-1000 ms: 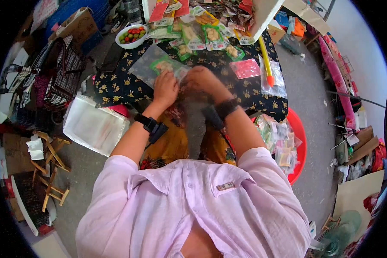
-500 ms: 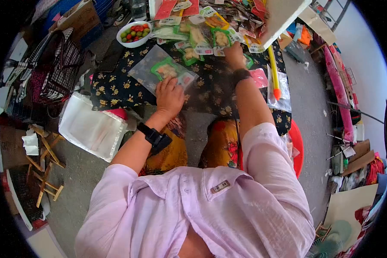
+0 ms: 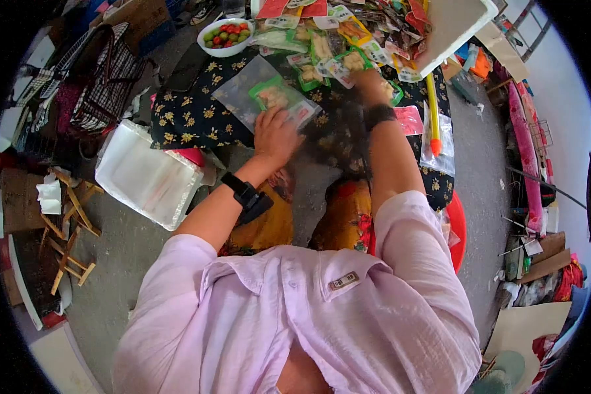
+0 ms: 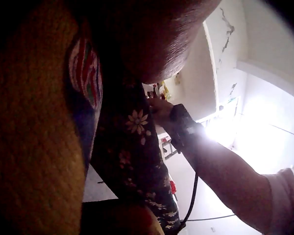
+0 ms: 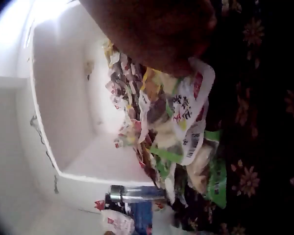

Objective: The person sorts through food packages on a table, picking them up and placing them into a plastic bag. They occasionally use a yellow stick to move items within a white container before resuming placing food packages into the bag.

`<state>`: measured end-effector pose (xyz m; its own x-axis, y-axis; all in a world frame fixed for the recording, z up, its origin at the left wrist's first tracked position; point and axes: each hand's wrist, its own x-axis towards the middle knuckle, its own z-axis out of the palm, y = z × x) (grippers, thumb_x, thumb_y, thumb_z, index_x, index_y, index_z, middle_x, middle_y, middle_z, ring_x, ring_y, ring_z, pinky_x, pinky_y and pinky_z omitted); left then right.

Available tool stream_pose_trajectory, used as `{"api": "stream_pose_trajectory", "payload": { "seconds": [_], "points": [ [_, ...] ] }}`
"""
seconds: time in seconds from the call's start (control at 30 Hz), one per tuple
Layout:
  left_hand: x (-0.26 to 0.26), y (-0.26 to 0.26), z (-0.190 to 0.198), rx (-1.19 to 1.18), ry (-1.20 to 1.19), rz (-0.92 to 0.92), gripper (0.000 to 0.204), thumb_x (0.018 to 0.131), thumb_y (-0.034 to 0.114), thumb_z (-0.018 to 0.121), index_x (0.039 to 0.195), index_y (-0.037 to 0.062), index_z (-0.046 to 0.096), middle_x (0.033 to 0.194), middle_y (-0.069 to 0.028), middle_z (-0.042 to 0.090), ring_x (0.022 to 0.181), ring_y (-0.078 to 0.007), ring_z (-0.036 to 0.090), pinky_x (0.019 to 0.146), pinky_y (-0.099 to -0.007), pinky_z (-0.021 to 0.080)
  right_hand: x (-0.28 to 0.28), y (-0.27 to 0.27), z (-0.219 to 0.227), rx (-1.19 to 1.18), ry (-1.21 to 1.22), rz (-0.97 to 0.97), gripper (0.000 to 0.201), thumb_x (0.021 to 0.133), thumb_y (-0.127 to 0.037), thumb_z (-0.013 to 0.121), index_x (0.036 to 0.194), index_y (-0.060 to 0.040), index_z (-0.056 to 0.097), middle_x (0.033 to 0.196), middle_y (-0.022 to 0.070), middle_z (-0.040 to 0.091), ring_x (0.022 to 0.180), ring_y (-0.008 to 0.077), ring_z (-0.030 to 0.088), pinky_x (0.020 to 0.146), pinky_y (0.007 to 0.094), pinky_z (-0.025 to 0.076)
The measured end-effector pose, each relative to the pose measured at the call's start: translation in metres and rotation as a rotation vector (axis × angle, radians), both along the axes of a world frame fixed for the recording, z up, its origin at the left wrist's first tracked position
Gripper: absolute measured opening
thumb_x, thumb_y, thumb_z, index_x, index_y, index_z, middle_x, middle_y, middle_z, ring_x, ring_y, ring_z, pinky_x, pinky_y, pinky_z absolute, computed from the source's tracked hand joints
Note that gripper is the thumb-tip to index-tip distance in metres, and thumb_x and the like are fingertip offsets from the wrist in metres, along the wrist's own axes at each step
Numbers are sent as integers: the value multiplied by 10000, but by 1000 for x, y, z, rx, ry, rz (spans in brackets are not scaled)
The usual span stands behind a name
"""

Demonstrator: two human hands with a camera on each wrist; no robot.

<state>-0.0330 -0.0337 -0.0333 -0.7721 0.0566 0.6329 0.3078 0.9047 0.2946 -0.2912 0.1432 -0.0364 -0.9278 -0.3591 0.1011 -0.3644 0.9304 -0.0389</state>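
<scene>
We press our left hand [image 3: 277, 136] flat on the clear bag [image 3: 259, 92] lying on the floral cloth [image 3: 190, 121]. Beyond the bag, our right hand [image 3: 372, 82] pinches a green packet [image 3: 350, 62] beside the white box [image 3: 456, 26].

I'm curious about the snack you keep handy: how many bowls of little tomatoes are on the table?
1. The white bowl of red and green tomatoes sits at the table's far edge, beyond the clear bag that the left hand rests on. The heap of snack packets could hide others.
</scene>
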Motion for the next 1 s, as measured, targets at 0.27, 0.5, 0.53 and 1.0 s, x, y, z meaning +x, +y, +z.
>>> {"api": "stream_pose_trajectory", "payload": {
  "seconds": [0.27,0.5,0.53,1.0],
  "points": [
    [-4,-1,-6,-45,27,86,115,642,97,526,717,28,580,920,-129,507,933,-302,438,809,-403,338,83,32,21,-1152,-67,89,254,592,-57,582,844,-29,566,821,150,542,745,303,534,649,356,442],
    [24,-12,4,34,-135,96,146,711,99,490,804,-9,524,893,-156,486,866,-331,457,740,-410,384,176,61,43,-1277,-313,133,116,717,-49,515,829,-20,502,722,51,498,667,167,532,539,275,438],
    [25,-13,4,47,-183,88,142,713,101,488,797,-8,521,860,-152,488,823,-328,468,710,-407,393,191,62,46,-1297,-370,126,85,743,-52,500,821,-20,491,696,36,494,646,150,529,521,268,436],
    [20,-3,6,245,-99,81,141,749,149,451,726,17,497,737,-149,472,702,-334,453,604,-430,384,236,15,53,-1232,-927,61,76,714,-49,533,784,-28,516,708,21,486,630,127,493,541,247,400]
  ]
}}
